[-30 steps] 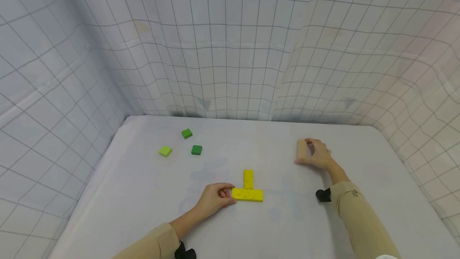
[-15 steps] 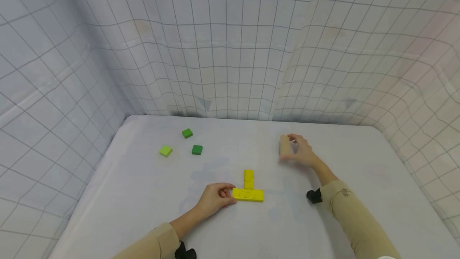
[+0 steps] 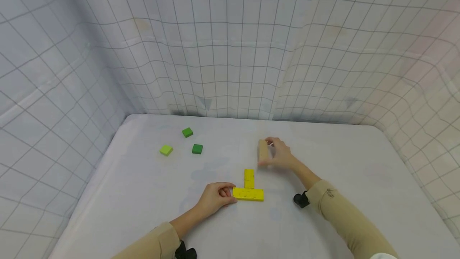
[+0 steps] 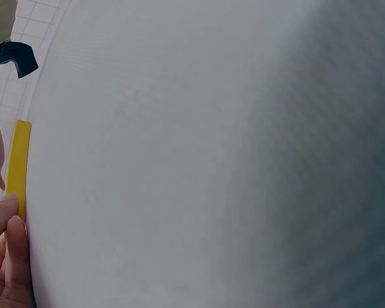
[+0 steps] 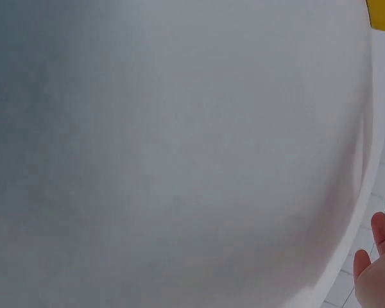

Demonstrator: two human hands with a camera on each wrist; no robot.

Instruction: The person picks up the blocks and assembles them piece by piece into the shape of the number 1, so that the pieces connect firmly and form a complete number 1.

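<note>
Near the middle of the table, a long yellow block (image 3: 251, 194) lies crosswise, and a shorter yellow block (image 3: 249, 178) meets its far side, forming an upside-down T. My left hand (image 3: 213, 199) pinches the long block's left end between thumb and fingers; the left wrist view shows those fingers (image 4: 18, 250) at the yellow block (image 4: 18, 157). Beyond the T and slightly right of it, my right hand (image 3: 281, 156) grips a pale wooden block (image 3: 263, 151) lengthwise, thumb at the near end and fingers at the far end.
Three small green blocks lie at the back left: a light green one (image 3: 166, 150), a mid green one (image 3: 187, 132) and a dark green one (image 3: 197, 149). A white cloth covers the table (image 3: 136, 195). Gridded curtains (image 3: 230, 51) close in the back and sides.
My right hand has carried the wooden block leftward from the table's right side to just beyond the yellow T. My left hand has stayed at the long yellow block.
</note>
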